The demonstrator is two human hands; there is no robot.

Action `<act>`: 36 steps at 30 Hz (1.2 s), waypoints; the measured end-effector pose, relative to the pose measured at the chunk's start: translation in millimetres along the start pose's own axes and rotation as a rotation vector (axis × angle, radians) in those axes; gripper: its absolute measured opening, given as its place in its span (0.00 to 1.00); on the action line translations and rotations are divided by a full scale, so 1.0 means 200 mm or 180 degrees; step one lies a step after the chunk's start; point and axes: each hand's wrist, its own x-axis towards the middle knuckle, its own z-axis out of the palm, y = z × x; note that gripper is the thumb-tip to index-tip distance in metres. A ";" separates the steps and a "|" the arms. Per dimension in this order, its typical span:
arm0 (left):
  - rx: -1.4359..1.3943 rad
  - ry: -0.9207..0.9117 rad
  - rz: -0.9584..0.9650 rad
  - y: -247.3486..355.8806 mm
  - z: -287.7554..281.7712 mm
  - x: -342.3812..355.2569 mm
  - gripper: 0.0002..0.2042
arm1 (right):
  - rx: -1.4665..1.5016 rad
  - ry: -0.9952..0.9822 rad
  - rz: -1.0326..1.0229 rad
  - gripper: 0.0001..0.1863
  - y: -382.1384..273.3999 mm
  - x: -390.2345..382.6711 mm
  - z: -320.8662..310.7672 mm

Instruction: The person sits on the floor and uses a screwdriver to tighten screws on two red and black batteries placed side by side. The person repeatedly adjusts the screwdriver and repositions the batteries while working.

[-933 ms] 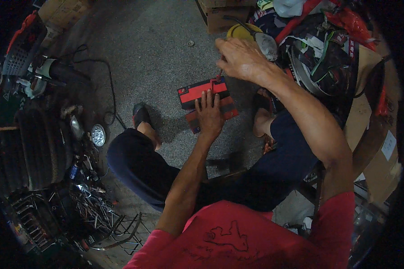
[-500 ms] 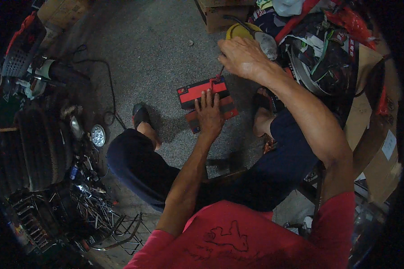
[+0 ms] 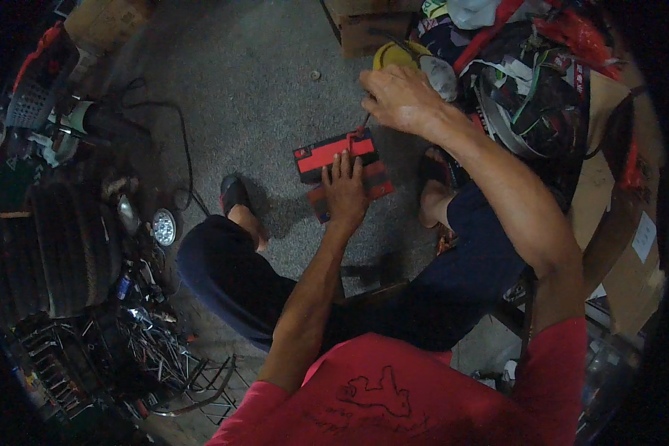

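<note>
"Starting with the block (image 3: 323,155), where does it lie?"

"On the floor (image 3: 245,82), between the left foot (image 3: 237,199) and the right foot (image 3: 434,182), apart from both. Colours: red and black."

"Condition of the left grip?"

"Wide. The left hand (image 3: 345,195) rests palm down on the block, fingers spread and pointing away from the body. Nothing is enclosed by it."

"And the right?"

"Narrow. The right hand (image 3: 405,98) is raised above the block's far right corner, fingers curled about a thin rod (image 3: 366,119). The rod's upper end is hidden in the hand; its lower end runs down toward that corner, near a red fitting (image 3: 351,140). Whether they touch, I cannot tell."

"Surroundings?"

"To the left: a cable (image 3: 186,152), a round lamp (image 3: 164,227), dark tyres (image 3: 59,249) and a heap of metal pieces (image 3: 160,348). Ahead: a small ring (image 3: 315,75) on the floor and a carton (image 3: 375,31). Just beyond the right hand: a yellow item (image 3: 391,54), partly covered."
</note>
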 end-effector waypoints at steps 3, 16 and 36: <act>-0.0041 -0.0063 0.0009 0.01 -0.02 0.00 0.32 | -0.0048 0.0086 -0.0004 0.14 0.03 0.00 0.03; -0.0117 0.0074 0.0095 -0.02 0.02 -0.01 0.27 | 0.0015 -0.0194 0.0018 0.14 0.03 0.01 0.03; -0.0150 0.0154 -0.0007 -0.03 0.01 -0.01 0.25 | 0.0077 -0.0159 -0.0094 0.13 0.04 0.01 0.04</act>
